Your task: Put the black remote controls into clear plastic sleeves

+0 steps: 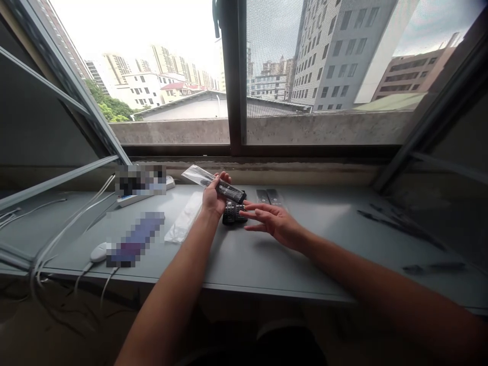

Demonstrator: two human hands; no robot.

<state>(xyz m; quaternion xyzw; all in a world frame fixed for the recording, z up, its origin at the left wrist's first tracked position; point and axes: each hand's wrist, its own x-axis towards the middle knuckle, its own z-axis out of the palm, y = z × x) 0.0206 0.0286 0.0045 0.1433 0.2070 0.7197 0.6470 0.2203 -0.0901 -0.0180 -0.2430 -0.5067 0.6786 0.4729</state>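
Left hand [217, 198]: closed about a black remote control [232, 192] in a transparent sleeve [197, 175], thumb on top; the sleeve's loose end projects beyond the hand, up and to the left. Remote control is raised over the worktop [305, 269], tilted.
Right hand [276, 223]: fingers spread, nothing grasped; fingertips at the remote control's lower end, contact not determinable.

Hazards (judged): slick film could let the remote control slide from a light grip, dropping it onto the black keypad devices [231, 216] directly below. A hard pull on the thin sleeve could tear it. A low sweep of the right hand could nudge the wrapped pair [269, 195] just behind it.

Surface: worktop, grey, smooth, dull sheen. Left of the left forearm, flat plastic bags [185, 218]; farther left, a white round object [99, 252], pale cables [57, 239] trailing over the front edge, and a power strip [125, 202], partly obscured. Right side, dark slender items [400, 229], blurred.

Room: dark window frame [237, 76], mesh screen on the right pane, daylight, tall buildings [335, 56] outside; metal struts [87, 119] at left.
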